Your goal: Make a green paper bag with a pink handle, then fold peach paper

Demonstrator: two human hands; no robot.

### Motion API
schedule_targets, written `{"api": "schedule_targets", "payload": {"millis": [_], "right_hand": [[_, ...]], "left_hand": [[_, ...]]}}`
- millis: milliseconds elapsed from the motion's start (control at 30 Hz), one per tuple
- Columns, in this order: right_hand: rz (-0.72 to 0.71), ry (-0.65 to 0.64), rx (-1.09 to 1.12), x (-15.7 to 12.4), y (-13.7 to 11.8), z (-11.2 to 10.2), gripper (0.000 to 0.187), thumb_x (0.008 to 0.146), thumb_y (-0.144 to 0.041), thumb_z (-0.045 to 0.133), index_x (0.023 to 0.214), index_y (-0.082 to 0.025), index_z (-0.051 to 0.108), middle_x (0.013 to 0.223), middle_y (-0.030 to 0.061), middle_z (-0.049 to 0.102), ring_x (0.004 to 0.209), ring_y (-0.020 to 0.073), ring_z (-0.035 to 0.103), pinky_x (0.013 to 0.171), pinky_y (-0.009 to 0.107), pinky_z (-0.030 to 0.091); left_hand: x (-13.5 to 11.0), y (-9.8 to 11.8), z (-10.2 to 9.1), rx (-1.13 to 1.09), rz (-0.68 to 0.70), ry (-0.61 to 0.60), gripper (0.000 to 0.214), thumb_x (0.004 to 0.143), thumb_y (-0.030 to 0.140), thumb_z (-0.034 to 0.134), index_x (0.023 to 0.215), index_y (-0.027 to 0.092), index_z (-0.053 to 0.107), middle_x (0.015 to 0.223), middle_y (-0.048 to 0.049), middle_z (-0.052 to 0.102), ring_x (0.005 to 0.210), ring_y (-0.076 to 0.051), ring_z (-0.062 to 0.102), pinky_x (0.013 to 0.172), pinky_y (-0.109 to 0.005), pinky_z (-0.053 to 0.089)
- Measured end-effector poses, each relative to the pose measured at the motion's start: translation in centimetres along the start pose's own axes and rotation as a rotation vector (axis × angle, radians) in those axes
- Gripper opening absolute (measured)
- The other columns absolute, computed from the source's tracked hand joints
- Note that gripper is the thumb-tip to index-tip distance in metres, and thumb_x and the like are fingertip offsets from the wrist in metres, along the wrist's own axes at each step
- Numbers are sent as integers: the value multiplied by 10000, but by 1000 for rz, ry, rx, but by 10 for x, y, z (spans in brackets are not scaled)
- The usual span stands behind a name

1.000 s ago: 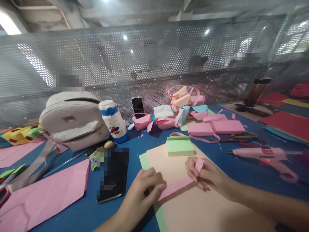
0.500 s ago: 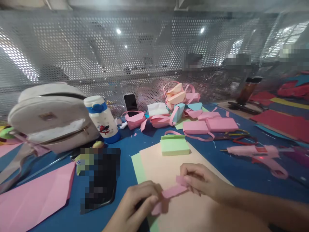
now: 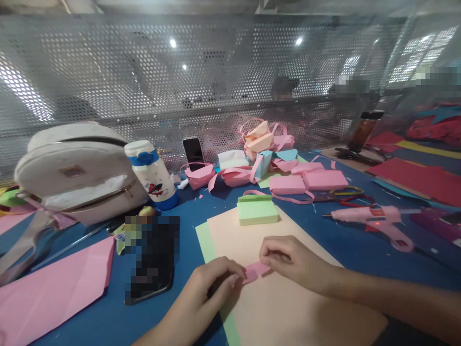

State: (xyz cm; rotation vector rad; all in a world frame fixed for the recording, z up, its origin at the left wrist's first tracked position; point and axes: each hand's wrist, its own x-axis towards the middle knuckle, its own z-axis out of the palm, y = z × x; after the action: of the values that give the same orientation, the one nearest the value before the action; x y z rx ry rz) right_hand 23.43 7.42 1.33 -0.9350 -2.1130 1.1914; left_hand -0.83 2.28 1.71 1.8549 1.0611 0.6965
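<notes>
A small pink paper strip (image 3: 254, 272) is pinched at both ends just above a peach paper sheet (image 3: 288, 307). My left hand (image 3: 209, 290) is closed on its left end and my right hand (image 3: 290, 262) is closed on its right end. The peach sheet lies over a light green sheet (image 3: 202, 240) on the blue table. A green paper box (image 3: 256, 210) stands at the peach sheet's far edge.
A black phone (image 3: 153, 274) and a large pink sheet (image 3: 50, 293) lie to the left. A white bag (image 3: 77, 168) and a bottle (image 3: 151, 173) stand behind them. Pink paper boxes (image 3: 306, 181), scissors (image 3: 345, 196) and a pink glue gun (image 3: 374, 218) lie to the right.
The pink strip has been folded down shorter. My two hands have come closer together over the peach sheet. The camera has shifted slightly.
</notes>
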Motion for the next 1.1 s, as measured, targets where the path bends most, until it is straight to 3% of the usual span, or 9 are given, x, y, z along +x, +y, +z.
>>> {"api": "schedule_targets", "payload": {"millis": [233, 433, 667, 833, 967, 1100], "right_hand": [[-45, -12, -287, 0, -1, 2, 91, 863, -128, 587, 811, -193, 624, 756, -36, 617, 642, 108, 486, 604, 230, 313], [-81, 0, -447, 3, 1, -1, 66, 891, -178, 606, 832, -209, 612, 785, -37, 652, 670, 126, 525, 623, 242, 306], [-75, 8, -449, 3, 1, -1, 72, 880, -148, 606, 841, -207, 595, 799, -35, 638, 682, 130, 527, 632, 245, 315], [-78, -12, -397, 2, 3, -8, 90, 916, -159, 592, 838, -203, 583, 845, -31, 598, 709, 124, 509, 647, 245, 329], [-11, -17, -297, 3, 6, -15, 131, 948, -187, 560, 819, -201, 580, 792, -34, 574, 690, 123, 487, 635, 242, 342], [19, -36, -292, 4, 8, -15, 146, 952, -203, 535, 809, -196, 563, 780, -30, 557, 660, 121, 469, 603, 246, 324]], "left_hand": [[0, 5, 2, 80, 45, -1, 225, 1014, 258, 458, 1061, 218, 675, 999, -41, 693, 910, -172, 644, 792, -254, 466], [2, 11, 1, 192, 146, 22, 271, 1018, 204, 414, 1052, 224, 682, 1081, -70, 652, 1008, -187, 639, 869, -272, 508], [-3, 8, -1, 668, 331, -21, 315, 1005, 171, 442, 1291, 211, 569, 1306, -121, 574, 1141, -239, 587, 937, -351, 525], [-3, 7, 0, 946, 509, -31, 339, 1013, 263, 515, 1331, 150, 546, 1187, -91, 674, 1135, -262, 605, 1097, -478, 413], [-7, -2, 3, 1086, 630, 33, 394, 1056, 377, 428, 1306, 115, 582, 1218, -102, 688, 1187, -266, 599, 1158, -479, 319], [-9, -14, 8, 1163, 648, 84, 554, 1045, 531, 349, 1334, 114, 572, 1323, -105, 639, 1251, -273, 535, 1185, -467, 251]]}}
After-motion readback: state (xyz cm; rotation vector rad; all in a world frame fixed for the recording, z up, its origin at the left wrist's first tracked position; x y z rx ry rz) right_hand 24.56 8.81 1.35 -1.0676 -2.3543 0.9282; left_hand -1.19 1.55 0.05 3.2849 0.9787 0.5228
